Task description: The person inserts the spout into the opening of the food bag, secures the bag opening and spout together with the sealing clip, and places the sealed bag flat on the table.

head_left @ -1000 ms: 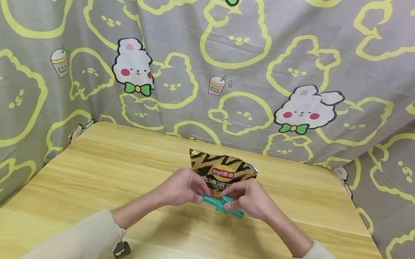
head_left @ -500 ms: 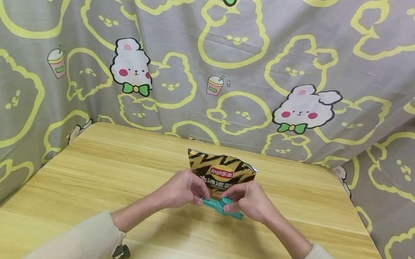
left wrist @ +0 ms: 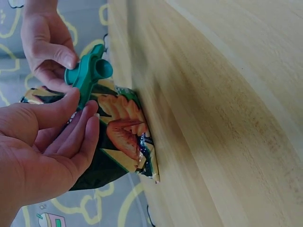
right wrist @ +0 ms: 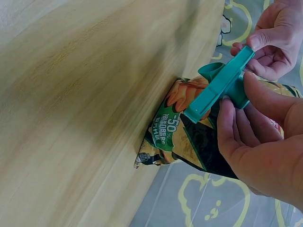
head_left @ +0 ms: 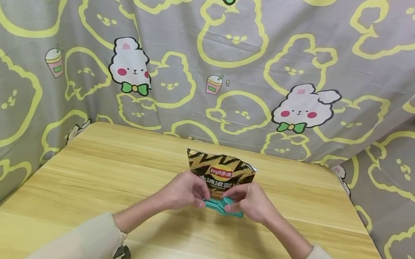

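In the head view, a teal plastic bag clip with a round cap and pouring spout (head_left: 216,208) is held between both hands, just in front of a black and gold chip bag (head_left: 221,174). My left hand (head_left: 183,191) pinches one end of the clip between thumb and fingers. The right hand (head_left: 255,203) grips the round cap part with thumb and fingertips. Seen from the left wrist, the clip (left wrist: 86,78) shows its open round spout. The right wrist view shows the clip's long flat bar (right wrist: 220,87). The bag stands upright on the table, its lower part partly hidden by the hands.
The wooden table (head_left: 105,168) spreads around the hands and ends at a grey patterned curtain (head_left: 191,24) behind and at both sides. Each sleeve cuff has a small dark device (head_left: 122,254) beneath it.
The clip has turned slightly, its left end now a little lower. Both hands keep hold of it nearly in place. The bag stands where it was; the head view has shifted a little.
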Demonstrator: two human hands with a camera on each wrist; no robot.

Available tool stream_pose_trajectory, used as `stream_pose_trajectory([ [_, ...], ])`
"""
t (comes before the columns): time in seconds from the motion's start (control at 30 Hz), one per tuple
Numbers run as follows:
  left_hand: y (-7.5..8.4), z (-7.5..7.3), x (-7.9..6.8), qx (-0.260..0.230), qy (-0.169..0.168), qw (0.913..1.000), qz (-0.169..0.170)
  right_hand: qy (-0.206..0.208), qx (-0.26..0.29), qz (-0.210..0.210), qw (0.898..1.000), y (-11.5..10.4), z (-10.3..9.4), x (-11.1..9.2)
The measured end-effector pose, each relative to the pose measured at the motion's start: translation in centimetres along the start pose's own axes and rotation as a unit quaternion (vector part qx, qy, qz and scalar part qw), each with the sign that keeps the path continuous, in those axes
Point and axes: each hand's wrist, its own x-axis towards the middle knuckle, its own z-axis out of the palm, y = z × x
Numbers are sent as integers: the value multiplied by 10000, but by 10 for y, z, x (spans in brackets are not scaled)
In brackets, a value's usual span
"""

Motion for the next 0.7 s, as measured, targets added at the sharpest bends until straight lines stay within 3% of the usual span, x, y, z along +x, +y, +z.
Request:
stream_pose_trajectory([
  [0.7,-4,-1,-2,-191,-10,9998,-82,-143,103,-74,9998,-3,0,0],
])
